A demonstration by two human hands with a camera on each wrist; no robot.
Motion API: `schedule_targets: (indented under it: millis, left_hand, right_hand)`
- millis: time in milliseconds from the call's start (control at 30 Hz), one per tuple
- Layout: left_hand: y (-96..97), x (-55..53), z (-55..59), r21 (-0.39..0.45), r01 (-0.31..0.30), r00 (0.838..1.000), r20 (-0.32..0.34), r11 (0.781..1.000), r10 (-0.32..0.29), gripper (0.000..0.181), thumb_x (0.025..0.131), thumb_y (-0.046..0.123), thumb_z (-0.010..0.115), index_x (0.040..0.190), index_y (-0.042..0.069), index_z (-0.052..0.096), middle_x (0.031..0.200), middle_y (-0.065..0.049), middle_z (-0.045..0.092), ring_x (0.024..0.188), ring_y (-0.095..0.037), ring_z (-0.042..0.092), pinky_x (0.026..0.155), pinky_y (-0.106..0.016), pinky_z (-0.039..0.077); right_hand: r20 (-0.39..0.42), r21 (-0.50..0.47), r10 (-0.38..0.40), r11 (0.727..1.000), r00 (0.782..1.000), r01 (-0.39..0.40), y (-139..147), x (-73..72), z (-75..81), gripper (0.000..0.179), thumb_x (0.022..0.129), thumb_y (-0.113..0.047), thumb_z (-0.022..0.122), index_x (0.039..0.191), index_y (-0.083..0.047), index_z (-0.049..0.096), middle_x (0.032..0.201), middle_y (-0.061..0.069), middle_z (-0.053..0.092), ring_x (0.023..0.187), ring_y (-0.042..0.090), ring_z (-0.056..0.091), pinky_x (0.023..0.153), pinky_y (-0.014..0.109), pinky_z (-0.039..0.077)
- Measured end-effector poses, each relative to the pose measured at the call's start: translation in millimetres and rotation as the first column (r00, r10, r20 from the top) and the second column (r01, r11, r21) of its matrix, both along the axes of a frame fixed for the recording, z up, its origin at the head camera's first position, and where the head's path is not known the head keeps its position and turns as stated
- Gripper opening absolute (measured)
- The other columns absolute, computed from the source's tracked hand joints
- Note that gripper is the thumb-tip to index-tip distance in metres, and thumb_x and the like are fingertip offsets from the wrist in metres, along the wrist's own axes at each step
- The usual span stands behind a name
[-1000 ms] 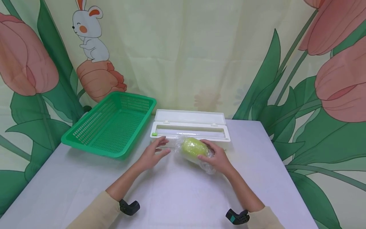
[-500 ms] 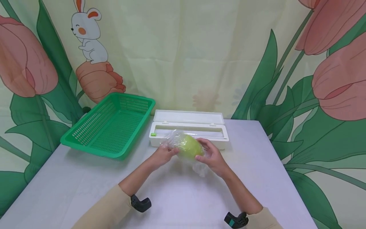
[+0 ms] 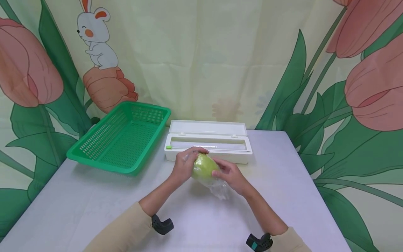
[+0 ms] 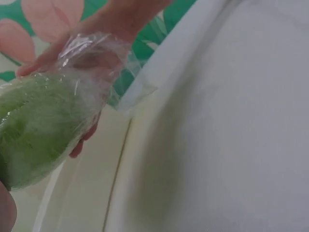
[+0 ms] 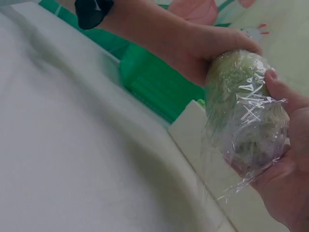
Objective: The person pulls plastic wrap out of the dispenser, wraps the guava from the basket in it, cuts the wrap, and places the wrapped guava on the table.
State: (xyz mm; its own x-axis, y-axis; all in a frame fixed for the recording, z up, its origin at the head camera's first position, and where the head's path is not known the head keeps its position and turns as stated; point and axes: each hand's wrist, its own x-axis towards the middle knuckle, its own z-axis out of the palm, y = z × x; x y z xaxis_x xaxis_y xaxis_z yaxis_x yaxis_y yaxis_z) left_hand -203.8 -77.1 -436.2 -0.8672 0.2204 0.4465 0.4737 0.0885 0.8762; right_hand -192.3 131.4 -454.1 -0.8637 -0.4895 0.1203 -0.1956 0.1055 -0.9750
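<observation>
A yellow-green round fruit wrapped in clear cling film is held between both hands just above the white table, in front of the white cling-film dispenser box. My left hand curls over its left and top side. My right hand grips its right side, with loose film hanging below. In the left wrist view the fruit and film fill the left. The right wrist view shows the wrapped fruit with the left hand over its far side.
A green plastic basket stands at the back left of the table. The dispenser box lies open against the flower-printed backdrop. Bare tabletop stretches to the front and right.
The left hand has come from the table onto the fruit and now curls over it. The fruit has shifted slightly left and toward me, with the film drawn tighter around it.
</observation>
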Motion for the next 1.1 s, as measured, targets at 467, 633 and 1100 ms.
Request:
schedule_targets:
  millis: [467,633,1100]
  left_hand:
    - [7.7,3.9,12.2,-0.493,-0.22,0.962,-0.252,0.842,0.104,0.039,0.105,0.02,0.031,0.116,0.01,0.067,0.102,-0.003,0.07,0.086,-0.014,0.062,0.074,-0.03,0.053]
    - [10.9,2.9,13.8,-0.534,-0.248,0.955,-0.276,0.808,0.111,0.037,0.104,0.019,0.034,0.11,0.006,0.068,0.095,-0.003,0.069,0.071,-0.01,0.052,0.06,-0.02,0.046]
    - [2.8,-6.3,13.6,-0.314,-0.028,0.998,0.047,0.949,0.044,0.044,0.105,0.029,0.03,0.114,0.01,0.069,0.111,-0.003,0.072,0.096,-0.015,0.065,0.078,-0.027,0.054]
  right_hand:
    - [-0.071,0.15,0.004,0.989,0.997,0.007,-1.7,5.2,20.8,0.053,0.093,-0.02,0.064,0.142,-0.005,0.048,0.136,0.015,0.057,0.106,0.014,0.059,0.088,0.017,0.052]
    - [-0.079,0.155,-0.006,0.988,0.997,0.018,-2.2,6.6,24.5,0.053,0.093,-0.021,0.064,0.141,-0.005,0.049,0.134,0.015,0.059,0.103,0.017,0.06,0.086,0.017,0.053]
    - [-0.042,0.224,-0.025,0.974,0.999,0.034,1.6,1.8,29.8,0.055,0.091,-0.028,0.067,0.141,-0.012,0.05,0.137,0.008,0.058,0.11,0.021,0.058,0.088,0.019,0.052]
